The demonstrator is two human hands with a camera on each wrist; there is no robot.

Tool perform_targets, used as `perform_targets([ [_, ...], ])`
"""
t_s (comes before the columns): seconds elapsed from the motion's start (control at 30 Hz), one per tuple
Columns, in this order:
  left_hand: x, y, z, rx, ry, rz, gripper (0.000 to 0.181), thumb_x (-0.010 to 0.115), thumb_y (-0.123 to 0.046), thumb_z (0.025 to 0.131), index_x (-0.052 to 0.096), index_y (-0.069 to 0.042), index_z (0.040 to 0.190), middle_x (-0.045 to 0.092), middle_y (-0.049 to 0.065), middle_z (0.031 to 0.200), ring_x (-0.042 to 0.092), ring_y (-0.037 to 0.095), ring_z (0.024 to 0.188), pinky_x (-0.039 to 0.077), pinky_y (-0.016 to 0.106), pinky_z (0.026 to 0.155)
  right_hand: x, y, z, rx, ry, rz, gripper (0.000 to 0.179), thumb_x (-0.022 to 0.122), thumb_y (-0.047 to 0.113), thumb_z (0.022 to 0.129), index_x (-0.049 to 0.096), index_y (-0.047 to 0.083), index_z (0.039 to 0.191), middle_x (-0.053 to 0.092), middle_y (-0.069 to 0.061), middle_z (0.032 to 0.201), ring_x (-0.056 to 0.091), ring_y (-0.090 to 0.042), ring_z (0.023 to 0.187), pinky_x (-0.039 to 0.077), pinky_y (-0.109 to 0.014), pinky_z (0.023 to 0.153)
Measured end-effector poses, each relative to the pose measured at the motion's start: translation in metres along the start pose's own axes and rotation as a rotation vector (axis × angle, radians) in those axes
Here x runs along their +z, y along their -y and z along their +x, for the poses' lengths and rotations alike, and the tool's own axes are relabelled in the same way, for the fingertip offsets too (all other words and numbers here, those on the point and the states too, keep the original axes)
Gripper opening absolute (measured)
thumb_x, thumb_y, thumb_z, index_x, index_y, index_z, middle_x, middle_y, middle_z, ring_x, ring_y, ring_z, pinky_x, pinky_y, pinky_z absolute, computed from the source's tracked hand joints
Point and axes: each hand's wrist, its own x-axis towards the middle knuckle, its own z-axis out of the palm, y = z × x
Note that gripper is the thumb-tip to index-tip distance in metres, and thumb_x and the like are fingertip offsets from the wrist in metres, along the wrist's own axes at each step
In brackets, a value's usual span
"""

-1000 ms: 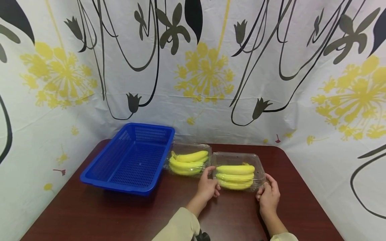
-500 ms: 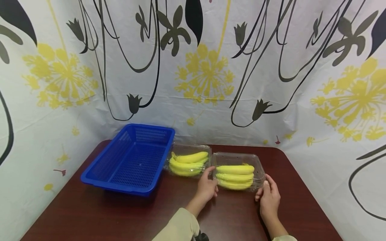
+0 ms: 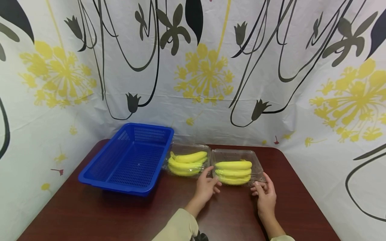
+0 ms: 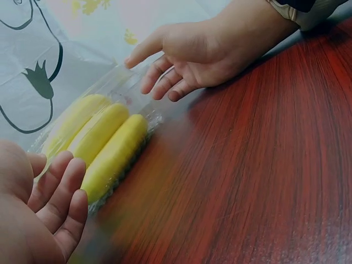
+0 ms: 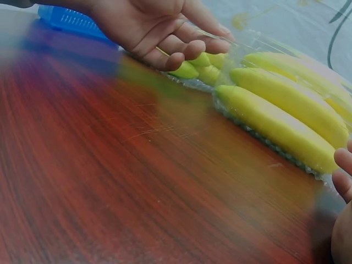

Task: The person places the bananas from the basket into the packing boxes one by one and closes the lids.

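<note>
A clear plastic clamshell box [image 3: 232, 154] with a bunch of yellow bananas [image 3: 233, 172] in it lies on the right half of the table. My left hand [image 3: 205, 189] is at its left side, index finger extended to the front left corner. At the front right corner is my right hand [image 3: 266, 197], its fingertips right by the plastic. Both wrist views show loosely bent, spread fingers: the left hand [image 4: 47, 214] on one side of the bananas [image 4: 102, 137], the right hand [image 4: 201, 58] on the other. Neither hand grips anything.
A second clear box [image 3: 190, 147] with bananas [image 3: 187, 164] sits just left of the first. Further left stands a large blue plastic basket [image 3: 120, 186], nothing in it. A patterned white curtain [image 3: 199, 120] hangs behind the dark red table [image 3: 126, 217].
The right-hand box has slid slightly back, toward the curtain. My fingers have loosened at its corners, and the right hand has shifted a little left and up.
</note>
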Motion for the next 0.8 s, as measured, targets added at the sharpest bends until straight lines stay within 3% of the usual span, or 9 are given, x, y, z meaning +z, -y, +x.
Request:
perform_targets([
  [0.3,-0.005,0.001,-0.004,0.015,-0.011,-0.036,0.05,0.059,-0.007,0.096,0.044,-0.009,0.144,0.071,0.014,0.09,0.068,0.024,0.063,0.053,0.031,0.055,0.002,0.0,-0.001,-0.012,0.036,0.0,0.05,0.054,-0.003,0.097,0.043,0.005,0.145,0.066,-0.011,0.086,0.063,-0.016,0.063,0.051,-0.023,0.055],
  [0.5,-0.009,0.001,-0.012,0.02,0.024,-0.029,0.05,0.058,-0.007,0.096,0.044,-0.011,0.144,0.071,0.014,0.094,0.069,0.026,0.068,0.054,0.033,0.058,0.001,0.002,-0.004,-0.036,0.035,-0.058,0.052,0.055,-0.004,0.096,0.043,0.006,0.145,0.068,-0.005,0.081,0.063,-0.017,0.058,0.051,-0.024,0.054],
  [0.8,-0.016,-0.016,-0.02,0.108,0.062,0.03,0.047,0.059,-0.011,0.097,0.048,-0.009,0.142,0.069,0.01,0.097,0.067,0.03,0.074,0.055,0.043,0.061,-0.004,0.032,-0.02,-0.296,0.02,-0.244,0.049,0.058,-0.008,0.092,0.048,-0.004,0.139,0.064,-0.019,0.084,0.063,-0.014,0.06,0.05,-0.019,0.055],
])
